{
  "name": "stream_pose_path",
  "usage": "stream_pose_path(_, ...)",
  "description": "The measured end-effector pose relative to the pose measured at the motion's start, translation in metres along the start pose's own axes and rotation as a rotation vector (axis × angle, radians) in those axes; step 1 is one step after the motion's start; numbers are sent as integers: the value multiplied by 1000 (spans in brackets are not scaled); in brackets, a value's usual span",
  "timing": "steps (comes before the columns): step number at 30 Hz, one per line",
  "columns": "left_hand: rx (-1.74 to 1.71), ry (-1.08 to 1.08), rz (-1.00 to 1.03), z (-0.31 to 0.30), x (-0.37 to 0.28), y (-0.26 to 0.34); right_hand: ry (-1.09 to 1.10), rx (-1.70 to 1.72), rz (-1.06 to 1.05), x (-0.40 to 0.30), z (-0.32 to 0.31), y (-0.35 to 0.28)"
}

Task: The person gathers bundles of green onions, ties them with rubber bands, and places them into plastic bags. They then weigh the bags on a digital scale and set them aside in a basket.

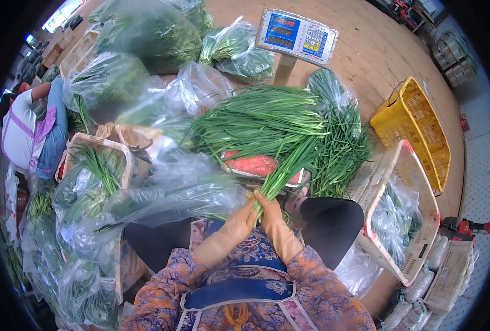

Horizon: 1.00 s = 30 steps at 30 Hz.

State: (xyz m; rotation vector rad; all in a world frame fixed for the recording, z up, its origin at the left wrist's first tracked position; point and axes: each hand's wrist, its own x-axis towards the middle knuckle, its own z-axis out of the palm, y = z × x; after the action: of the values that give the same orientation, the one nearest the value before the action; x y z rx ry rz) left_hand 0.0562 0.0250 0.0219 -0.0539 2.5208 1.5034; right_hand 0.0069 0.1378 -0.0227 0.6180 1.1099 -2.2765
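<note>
Both gloved hands meet at the stem ends of a bunch of garlic chives (272,182), whose leaves fan up and away from me. My left hand (241,218) closes around the stems from the left. Against it, my right hand (270,213) grips the same stems from the right. Beyond the hands, a large heap of garlic chives (261,118) lies across a weighing scale's red platform (249,164). A clear plastic bag (179,198) with greens inside stretches out left of my left hand.
A scale display (297,37) stands on a post behind the heap. White crates (425,244) and a yellow crate (410,128) are at the right. More chives (342,153) lie beside the heap. Bagged greens (108,82) crowd the left, where another person (34,128) sits bent over.
</note>
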Motion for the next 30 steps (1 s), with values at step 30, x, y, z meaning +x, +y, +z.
stream_pose_path(30, -702, -545, -598, -66, -25, 49, 76, -1837, -237, 41, -34, -197)
